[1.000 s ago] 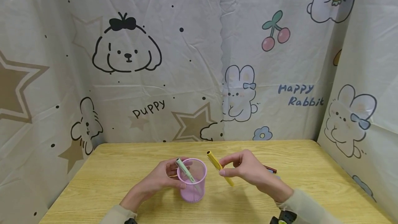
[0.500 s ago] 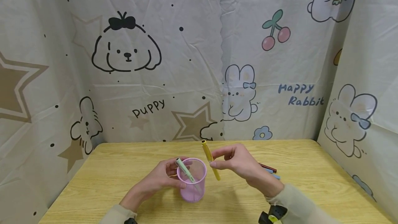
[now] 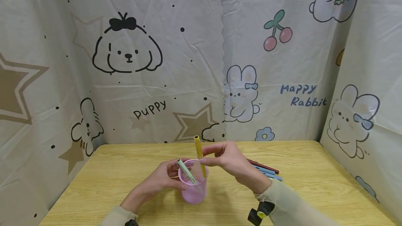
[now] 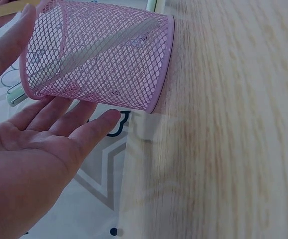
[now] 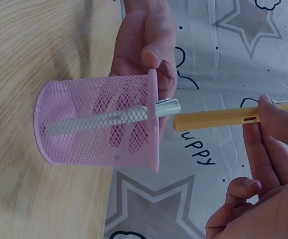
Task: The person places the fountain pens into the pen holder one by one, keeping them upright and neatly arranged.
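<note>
A pink mesh pen holder (image 3: 194, 195) stands upright on the table, with a pale green pen (image 3: 186, 170) leaning inside it. My left hand (image 3: 161, 178) holds the holder's left side, thumb near the front and fingers round the back; the left wrist view shows those fingers against the mesh (image 4: 99, 55). Between thumb and fingertips, my right hand (image 3: 233, 161) pinches a yellow pen (image 3: 198, 145), nearly upright over the opening. In the right wrist view the yellow pen's lower end (image 5: 184, 122) is just outside the rim, close to the green pen's capped top (image 5: 169, 107).
Behind my right wrist, a dark red pen (image 3: 263, 166) and blue pens (image 3: 267, 172) lie on the wooden table (image 3: 125, 163), partly hidden by the hand. A printed cloth curtain (image 3: 150, 90) hangs along the table's back and sides.
My right hand has moved left and slightly up, carrying the yellow pen from beside the holder to over its opening, more upright. More of the lying pens shows. The left hand and holder stay put.
</note>
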Tool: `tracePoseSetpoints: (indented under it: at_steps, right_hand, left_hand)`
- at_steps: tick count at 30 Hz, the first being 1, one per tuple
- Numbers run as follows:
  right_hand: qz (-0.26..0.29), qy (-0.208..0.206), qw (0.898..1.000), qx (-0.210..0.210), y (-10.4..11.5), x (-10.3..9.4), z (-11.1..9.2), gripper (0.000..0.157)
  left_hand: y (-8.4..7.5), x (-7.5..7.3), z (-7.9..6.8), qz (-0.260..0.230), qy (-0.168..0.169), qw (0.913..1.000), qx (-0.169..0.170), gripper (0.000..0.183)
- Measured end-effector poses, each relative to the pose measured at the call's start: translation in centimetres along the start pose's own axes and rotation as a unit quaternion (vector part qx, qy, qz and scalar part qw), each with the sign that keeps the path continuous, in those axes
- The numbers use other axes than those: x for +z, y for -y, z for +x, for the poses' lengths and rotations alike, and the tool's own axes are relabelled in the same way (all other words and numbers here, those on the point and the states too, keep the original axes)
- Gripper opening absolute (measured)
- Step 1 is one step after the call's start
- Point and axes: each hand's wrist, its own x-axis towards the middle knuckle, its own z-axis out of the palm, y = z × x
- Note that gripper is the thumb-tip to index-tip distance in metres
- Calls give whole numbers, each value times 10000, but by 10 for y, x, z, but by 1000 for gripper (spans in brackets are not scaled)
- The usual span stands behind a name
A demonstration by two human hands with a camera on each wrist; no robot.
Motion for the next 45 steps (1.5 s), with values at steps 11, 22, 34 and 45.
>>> tracePoseSetpoints:
  at_steps: [11, 22, 34, 45]
  right_hand:
    - [218, 142, 9996, -60, -11, 18, 13, 30]
    - [345, 343, 9986, -194, -21, 28, 15, 27]
    - [217, 326, 9992, -125, -27, 32, 15, 25]
    - [13, 444, 9988, -197, -33, 32, 17, 22]
  left_hand:
    - [0, -4, 0, -50, 27, 10000, -43, 80]
    - [2, -7, 1, -190, 78, 9998, -19, 82]
    - [3, -9, 1, -368, 125, 9992, -80, 81]
    - [3, -9, 1, -441, 121, 9989, -95, 83]
